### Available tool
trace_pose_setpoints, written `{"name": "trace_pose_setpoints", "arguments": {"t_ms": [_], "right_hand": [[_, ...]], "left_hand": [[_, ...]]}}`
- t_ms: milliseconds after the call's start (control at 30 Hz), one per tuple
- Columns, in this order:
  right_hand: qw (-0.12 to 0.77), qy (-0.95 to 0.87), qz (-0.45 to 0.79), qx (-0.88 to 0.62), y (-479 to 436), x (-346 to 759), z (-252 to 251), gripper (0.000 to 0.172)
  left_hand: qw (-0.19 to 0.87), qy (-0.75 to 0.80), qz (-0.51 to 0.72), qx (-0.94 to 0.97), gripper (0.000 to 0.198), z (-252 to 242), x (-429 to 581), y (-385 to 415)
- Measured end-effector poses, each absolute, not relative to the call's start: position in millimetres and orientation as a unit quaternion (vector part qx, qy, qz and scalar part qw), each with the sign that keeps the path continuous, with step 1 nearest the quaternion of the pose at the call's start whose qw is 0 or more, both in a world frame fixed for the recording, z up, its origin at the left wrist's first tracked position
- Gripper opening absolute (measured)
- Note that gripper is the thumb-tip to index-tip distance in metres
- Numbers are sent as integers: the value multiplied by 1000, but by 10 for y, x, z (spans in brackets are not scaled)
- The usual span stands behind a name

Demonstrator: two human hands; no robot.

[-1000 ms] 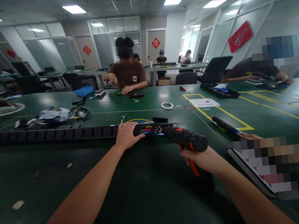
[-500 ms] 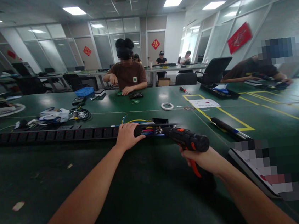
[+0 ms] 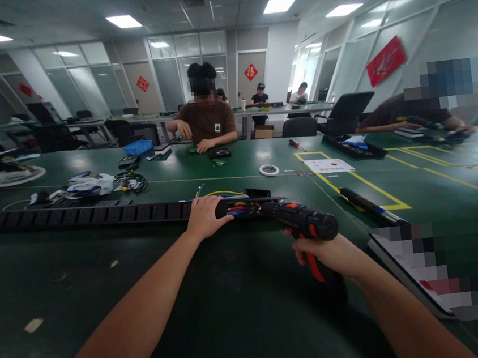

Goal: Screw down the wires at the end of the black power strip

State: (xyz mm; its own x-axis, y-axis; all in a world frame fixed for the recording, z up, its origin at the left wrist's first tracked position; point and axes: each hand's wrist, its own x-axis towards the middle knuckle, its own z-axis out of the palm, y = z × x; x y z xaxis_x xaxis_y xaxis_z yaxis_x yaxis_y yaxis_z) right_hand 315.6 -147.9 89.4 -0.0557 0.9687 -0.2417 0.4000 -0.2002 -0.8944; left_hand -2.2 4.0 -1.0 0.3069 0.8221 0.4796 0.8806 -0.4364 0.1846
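Nearest the camera, both forearms reach out over the green bench (image 3: 244, 309). The right hand (image 3: 330, 256) is clenched around the orange-and-black grip of a cordless screwdriver (image 3: 308, 226), whose nose points left into the open end of a long black power strip (image 3: 84, 216). The left hand (image 3: 204, 217) is wrapped over that strip just beside the opening, fingers curled across its top, where coloured wires (image 3: 238, 207) lie exposed. The strip lies flat on the bench and runs away to the left edge of the view.

To the right a black rod-shaped tool (image 3: 370, 205) rests on a yellow floor-tape line. Farther back lie a white tape roll (image 3: 268, 169), a sheet of paper (image 3: 327, 164) and a tangle of cables (image 3: 130, 182). Beyond them, at the bench's far side, a person in a brown shirt (image 3: 207, 122) works with both hands down, a blue bin (image 3: 138, 147) nearby.
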Motion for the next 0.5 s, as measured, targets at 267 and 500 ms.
{"name": "trace_pose_setpoints", "arguments": {"t_ms": [267, 500], "right_hand": [[306, -562, 466, -610, -1449, 3178, 815, 24], [305, -572, 465, -603, -1438, 3193, 786, 20]], "left_hand": [[50, -526, -261, -808, 63, 10, -30, 35], [55, -525, -254, -811, 63, 15, -15, 12]]}}
